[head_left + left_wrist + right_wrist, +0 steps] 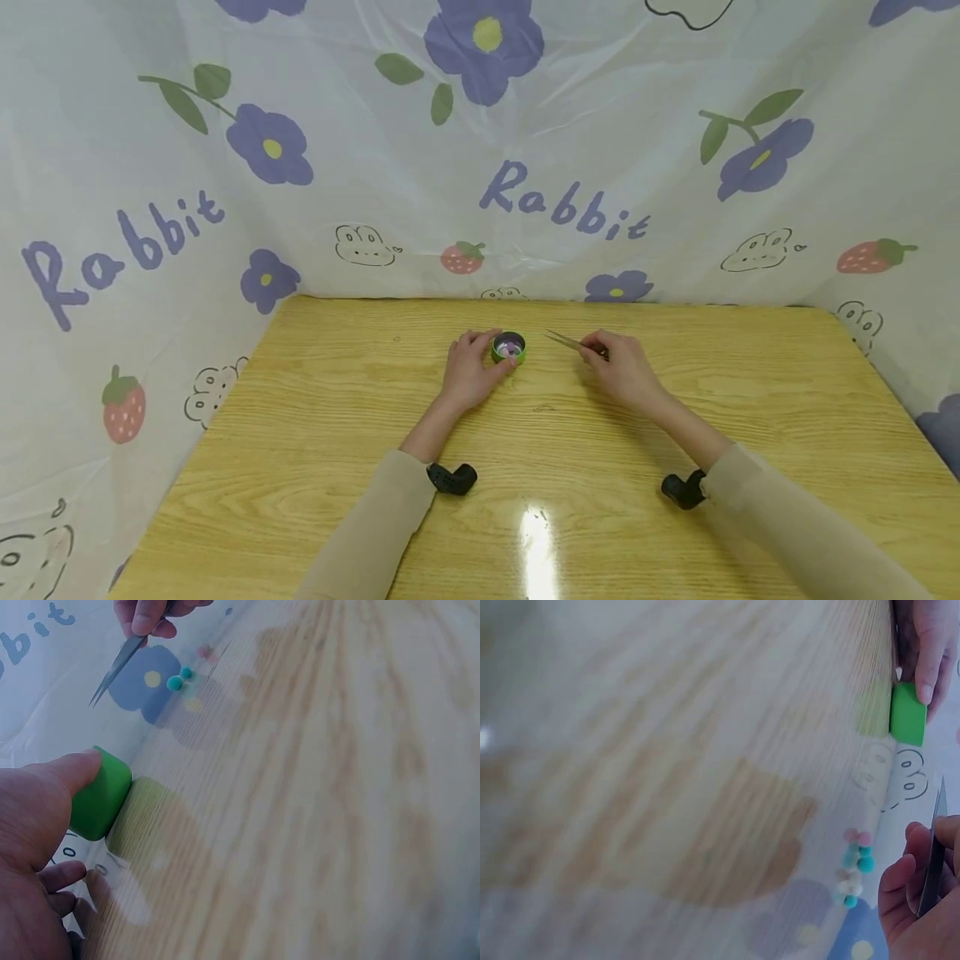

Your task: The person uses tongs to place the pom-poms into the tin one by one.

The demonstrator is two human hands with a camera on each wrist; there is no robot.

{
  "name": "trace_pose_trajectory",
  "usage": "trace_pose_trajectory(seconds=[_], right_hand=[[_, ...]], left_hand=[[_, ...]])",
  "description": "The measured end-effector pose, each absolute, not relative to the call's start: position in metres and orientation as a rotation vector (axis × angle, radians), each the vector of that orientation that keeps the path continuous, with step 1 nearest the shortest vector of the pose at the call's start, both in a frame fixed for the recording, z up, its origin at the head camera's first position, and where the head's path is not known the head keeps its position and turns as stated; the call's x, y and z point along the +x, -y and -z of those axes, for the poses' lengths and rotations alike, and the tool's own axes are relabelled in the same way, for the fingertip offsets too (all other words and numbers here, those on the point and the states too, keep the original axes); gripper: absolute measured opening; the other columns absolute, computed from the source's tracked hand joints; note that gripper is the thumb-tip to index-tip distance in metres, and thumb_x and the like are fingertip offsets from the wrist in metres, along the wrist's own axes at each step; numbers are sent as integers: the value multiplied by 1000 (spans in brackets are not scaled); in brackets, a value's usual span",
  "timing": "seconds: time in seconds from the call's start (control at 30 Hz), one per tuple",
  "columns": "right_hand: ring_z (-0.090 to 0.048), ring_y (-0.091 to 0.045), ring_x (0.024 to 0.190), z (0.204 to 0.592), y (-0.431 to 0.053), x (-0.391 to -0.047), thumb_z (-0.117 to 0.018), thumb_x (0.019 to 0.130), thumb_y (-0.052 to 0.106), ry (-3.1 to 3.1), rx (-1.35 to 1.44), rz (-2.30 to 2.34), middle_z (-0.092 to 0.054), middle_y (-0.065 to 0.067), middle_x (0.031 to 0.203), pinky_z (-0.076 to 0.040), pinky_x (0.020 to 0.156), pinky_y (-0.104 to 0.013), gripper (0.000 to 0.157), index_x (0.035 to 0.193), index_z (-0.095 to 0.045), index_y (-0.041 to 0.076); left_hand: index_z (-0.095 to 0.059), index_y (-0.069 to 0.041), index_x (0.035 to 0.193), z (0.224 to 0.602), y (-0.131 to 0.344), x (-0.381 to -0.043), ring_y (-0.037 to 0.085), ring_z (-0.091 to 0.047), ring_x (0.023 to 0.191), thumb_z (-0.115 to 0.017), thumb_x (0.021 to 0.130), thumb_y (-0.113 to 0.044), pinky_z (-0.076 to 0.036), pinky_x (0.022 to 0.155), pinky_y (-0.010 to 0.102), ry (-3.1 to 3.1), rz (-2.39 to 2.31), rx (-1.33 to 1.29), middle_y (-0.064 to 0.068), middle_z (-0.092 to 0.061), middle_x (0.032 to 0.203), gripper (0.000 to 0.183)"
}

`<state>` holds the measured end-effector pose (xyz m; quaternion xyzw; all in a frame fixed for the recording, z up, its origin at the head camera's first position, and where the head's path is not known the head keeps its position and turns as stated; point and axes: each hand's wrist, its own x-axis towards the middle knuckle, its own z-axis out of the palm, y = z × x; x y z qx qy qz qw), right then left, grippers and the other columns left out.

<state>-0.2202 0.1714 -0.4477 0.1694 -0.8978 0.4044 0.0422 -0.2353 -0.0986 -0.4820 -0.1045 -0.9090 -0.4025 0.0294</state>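
Note:
My left hand (pixel 468 372) grips a small green container (pixel 105 796) with a dark inner rim, thumb on the near side and fingers on the far side. The container stands upright on the wooden table. To its right, my right hand (pixel 624 371) pinches a pair of metal tweezers (pixel 934 862), their tips apart from each other and directed at the container with nothing between them. Several tiny balls, a teal ball (pixel 865 864) and a pink ball (pixel 865 838) among them, lie on the table beside my right hand; in the head view they are hidden.
The wooden table (pixel 360 467) ends at the back against a white curtain (pixel 360 158) printed with flowers, strawberries and rabbits. Black wrist-worn devices, a left device (pixel 453 478) and a right device (pixel 682 490), jut inward from the sleeves. Light glares off the near tabletop.

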Motion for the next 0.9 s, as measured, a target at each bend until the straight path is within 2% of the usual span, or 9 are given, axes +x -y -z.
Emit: trace_pose_trajectory(seconds=[0.23, 0.63, 0.77, 0.9], right_hand=[[-70, -28, 84, 456, -183, -215, -62, 103, 6, 2752, 503, -1191, -73, -16, 97, -57, 74, -42, 17, 112, -70, -7], [-59, -19, 71, 464, -214, -212, -64, 101, 6, 2781, 400, -1108, -72, -14, 93, -45, 59, -30, 16, 111, -71, -5], [-56, -19, 69, 465, -221, -210, -64, 102, 7, 2801, 378, -1082, -72, -13, 92, -44, 58, -30, 17, 111, -70, -6], [-59, -20, 72, 465, -224, -209, -64, 102, 8, 2807, 370, -1047, -72, -14, 92, -45, 60, -31, 18, 111, -71, -6]], left_hand=[[-57, -11, 147, 481, 100, -234, 46, -43, 130, -73, 96, -38, -38, 104, 60, 2801, 1239, -319, 24, -49, 140, 60], [-57, -10, 147, 480, 99, -234, 46, -44, 131, -72, 96, -37, -36, 107, 60, 2801, 1219, -325, 24, -51, 138, 59], [-57, -10, 147, 480, 98, -234, 45, -44, 130, -73, 96, -36, -36, 107, 60, 2799, 1213, -330, 23, -51, 138, 59], [-56, -11, 148, 480, 97, -235, 45, -45, 130, -73, 97, -36, -36, 107, 59, 2799, 1211, -336, 23, -50, 138, 59]])
